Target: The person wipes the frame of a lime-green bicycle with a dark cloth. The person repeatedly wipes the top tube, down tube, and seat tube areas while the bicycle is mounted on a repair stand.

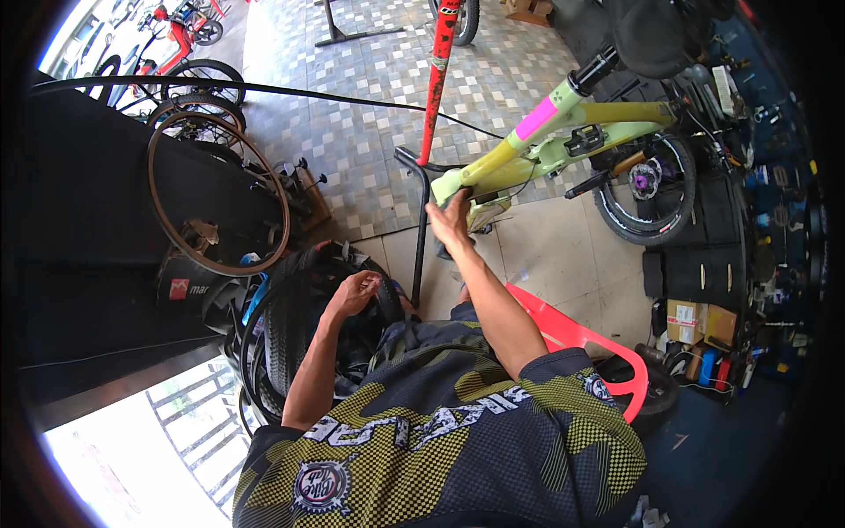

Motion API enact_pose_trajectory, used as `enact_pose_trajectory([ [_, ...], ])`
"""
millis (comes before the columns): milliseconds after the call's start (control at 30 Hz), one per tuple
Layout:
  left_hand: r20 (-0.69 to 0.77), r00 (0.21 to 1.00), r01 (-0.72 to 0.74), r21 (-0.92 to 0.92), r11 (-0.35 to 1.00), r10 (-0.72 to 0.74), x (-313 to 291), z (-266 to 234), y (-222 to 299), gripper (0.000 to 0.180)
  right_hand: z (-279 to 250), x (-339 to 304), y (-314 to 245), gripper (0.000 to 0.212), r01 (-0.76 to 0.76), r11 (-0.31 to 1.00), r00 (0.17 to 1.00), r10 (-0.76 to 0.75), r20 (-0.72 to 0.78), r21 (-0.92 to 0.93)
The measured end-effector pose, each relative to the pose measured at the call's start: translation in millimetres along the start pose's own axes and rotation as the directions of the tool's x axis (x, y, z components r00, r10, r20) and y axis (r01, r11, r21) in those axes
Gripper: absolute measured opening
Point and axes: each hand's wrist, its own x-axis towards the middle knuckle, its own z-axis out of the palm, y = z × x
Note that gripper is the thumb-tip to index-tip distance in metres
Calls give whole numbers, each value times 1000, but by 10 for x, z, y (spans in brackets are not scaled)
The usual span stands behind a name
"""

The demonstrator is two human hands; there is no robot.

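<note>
A light green and yellow bicycle frame (493, 163) with a pink patch slants up to the right, in front of me. My right hand (451, 220) is closed on its near lower end, thumb on top; some of its fingers are hidden behind the frame. Off to the left and apart from the frame, my left hand (356, 292) hovers above a pile of tires (290, 326). Its fingers are loosely bent and apart, and nothing shows in them. A black saddle (656, 35) and a wheel (651, 194) are on the far side of the frame.
A red post (437, 84) on a black base (421, 229) stands beside the frame. Near my right arm is a red plastic seat (585, 339). Tools and boxes (700, 323) line the right wall. A brown-rimmed tire (158, 194) leans at left, below a black cable (290, 89).
</note>
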Motion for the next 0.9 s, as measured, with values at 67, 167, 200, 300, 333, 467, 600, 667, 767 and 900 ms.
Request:
enact_pose_trajectory([
  [67,-14,1000,-19,12,1000,20,14,18,-8,35,78,-171,-3,110,60,998,993,-60,102,2],
  [167,-29,999,-30,19,999,30,22,13,-38,36,-160,-387,191,95,143,989,956,-130,264,-30],
  [200,-41,999,-17,12,1000,17,18,8,-59,36,-290,-413,270,92,187,979,944,-156,291,-79],
  [300,-58,998,24,14,1000,-23,-39,23,-199,37,-676,-403,306,82,208,901,962,-117,247,-381],
  [333,-51,998,33,29,999,-32,-61,31,-231,37,-808,-385,254,79,239,856,957,-129,258,-459],
  [467,-6,998,69,103,992,-68,-166,33,-204,37,-956,-239,169,76,378,682,921,-210,328,-626],
  [600,-22,997,77,100,992,-75,-203,29,-231,37,-867,-234,137,75,357,668,931,-198,307,-653],
  [667,-37,996,88,80,993,-85,-248,18,-265,37,-791,-251,110,75,340,693,938,-207,277,-635],
  [767,-70,989,136,86,987,-130,-328,6,-244,38,-689,-215,139,79,322,697,947,-236,219,-641],
  [900,-78,983,173,105,979,-165,-453,-14,-408,41,-521,-253,54,80,190,843,970,-82,227,-504],
])
